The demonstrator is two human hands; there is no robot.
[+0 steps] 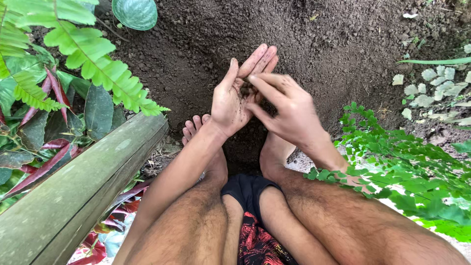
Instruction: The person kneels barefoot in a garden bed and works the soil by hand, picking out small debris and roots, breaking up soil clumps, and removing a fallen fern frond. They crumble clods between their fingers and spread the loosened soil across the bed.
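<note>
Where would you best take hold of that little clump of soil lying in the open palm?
Pinch the soil clump from above and from the right, where the right hand already reaches in. The left hand is cupped, palm turned rightward, with its fingers walling the far side. The clump looks loose, so probably use a gentle fingertip pinch.

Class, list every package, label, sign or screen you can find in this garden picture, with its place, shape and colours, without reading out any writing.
None in view: only the left hand cupping dark crumbly soil, the right hand picking at it, bare dark earth, a mossy grey-green log and green ferns.
</note>
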